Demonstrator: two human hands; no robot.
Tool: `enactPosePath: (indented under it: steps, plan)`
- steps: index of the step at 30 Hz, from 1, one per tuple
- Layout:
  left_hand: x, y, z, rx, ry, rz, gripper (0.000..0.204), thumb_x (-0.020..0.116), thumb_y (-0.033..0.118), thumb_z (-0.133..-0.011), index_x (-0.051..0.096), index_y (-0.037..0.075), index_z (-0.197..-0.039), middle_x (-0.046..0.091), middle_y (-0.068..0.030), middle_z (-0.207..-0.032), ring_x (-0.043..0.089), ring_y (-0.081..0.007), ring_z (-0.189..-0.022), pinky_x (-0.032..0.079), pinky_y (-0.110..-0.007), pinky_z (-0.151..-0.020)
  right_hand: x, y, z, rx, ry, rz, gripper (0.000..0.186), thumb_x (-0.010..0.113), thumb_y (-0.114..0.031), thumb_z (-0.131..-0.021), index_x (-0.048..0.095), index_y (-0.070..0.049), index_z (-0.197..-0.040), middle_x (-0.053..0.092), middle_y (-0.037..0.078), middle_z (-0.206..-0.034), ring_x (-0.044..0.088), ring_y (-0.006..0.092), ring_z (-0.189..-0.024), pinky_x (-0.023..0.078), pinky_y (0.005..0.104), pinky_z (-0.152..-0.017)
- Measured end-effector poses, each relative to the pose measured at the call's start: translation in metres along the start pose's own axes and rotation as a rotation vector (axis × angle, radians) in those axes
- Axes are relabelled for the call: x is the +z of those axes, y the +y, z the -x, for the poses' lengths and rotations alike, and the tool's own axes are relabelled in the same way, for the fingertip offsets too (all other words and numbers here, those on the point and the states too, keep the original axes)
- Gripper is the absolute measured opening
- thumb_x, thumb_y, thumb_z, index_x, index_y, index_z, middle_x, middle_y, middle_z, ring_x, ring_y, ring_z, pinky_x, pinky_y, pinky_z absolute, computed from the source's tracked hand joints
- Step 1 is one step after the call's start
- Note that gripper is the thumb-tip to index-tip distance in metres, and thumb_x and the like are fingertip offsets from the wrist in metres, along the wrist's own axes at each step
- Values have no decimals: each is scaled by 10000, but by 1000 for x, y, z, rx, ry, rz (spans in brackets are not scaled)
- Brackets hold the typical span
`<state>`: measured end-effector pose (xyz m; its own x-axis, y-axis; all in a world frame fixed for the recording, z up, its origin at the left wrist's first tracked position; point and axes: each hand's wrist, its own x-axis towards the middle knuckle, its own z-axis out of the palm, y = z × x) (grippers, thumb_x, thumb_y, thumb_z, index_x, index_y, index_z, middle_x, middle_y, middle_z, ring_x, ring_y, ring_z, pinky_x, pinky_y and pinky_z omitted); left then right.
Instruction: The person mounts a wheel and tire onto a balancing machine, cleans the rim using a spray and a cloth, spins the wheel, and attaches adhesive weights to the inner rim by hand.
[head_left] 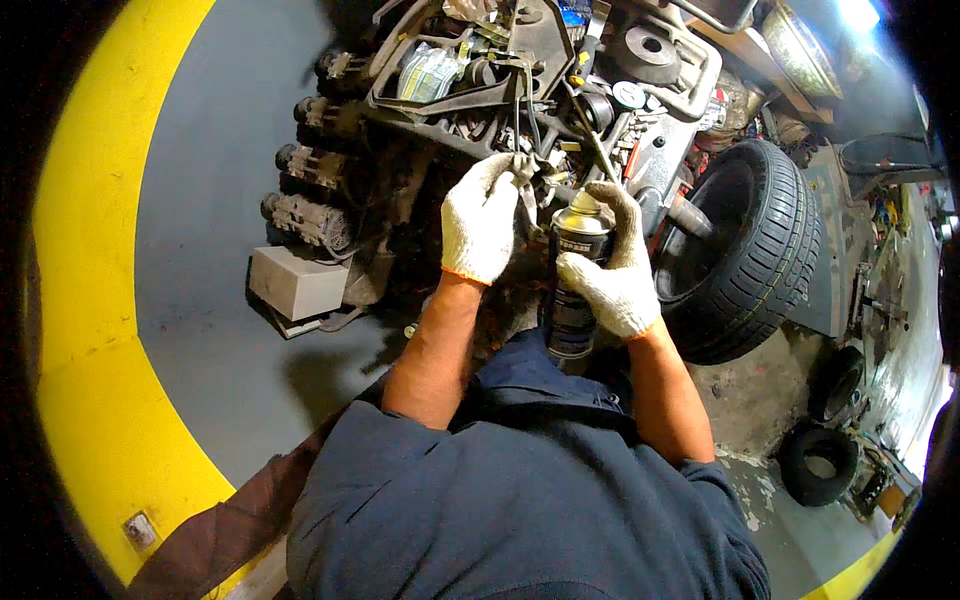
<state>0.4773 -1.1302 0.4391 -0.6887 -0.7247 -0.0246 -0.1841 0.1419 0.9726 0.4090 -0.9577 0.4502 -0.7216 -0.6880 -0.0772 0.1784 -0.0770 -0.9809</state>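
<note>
My right hand (618, 275), in a white knit glove, is wrapped round a dark spray can (573, 325). The can stands roughly upright in front of my body, its top toward the pile of parts, with one finger up at the nozzle. My left hand (478, 225), gloved the same way, is closed at a small grey metal part (528, 195) just left of the can's top. What kind of part it is, I cannot make out. Thin dark rods or cables (532, 105) run up from beside my left fingers. The left fingertips are partly hidden behind the glove.
A heap of car parts with a metal subframe (540, 40) lies ahead. To the right stands a wheel with a tyre (780, 250); another tyre (818, 467) lies farther down. Several cylindrical metal units (305, 220) and a pale box (297, 282) are at the left.
</note>
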Motion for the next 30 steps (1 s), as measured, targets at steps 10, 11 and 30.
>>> enactPosePath:
  steps: [10,11,30]
  plan:
    - [-2,16,3,-40,34,32,198,660,14,-878,690,-41,-1066,727,-84,-934,677,-129,-811,548,-276,-754,9,-1,-11,-10,-63,6,767,776,-107,-679,475,-25,-1380,562,102,-1264,541,209,-1192,436,346,-1055]
    - [-2,18,4,-35,48,71,187,650,14,-884,687,-42,-1058,726,-88,-907,684,-129,-773,555,-278,-715,10,-2,-11,9,-79,-12,759,773,-107,-680,478,-25,-1374,563,99,-1256,544,210,-1186,439,345,-1051]
    - [-14,4,-6,-184,132,265,249,677,39,-889,670,-42,-1125,714,-88,-970,671,-146,-842,547,-278,-779,-3,-17,-11,-161,-146,329,654,757,-119,-681,535,-22,-1289,601,126,-1140,581,217,-1082,457,365,-1009]
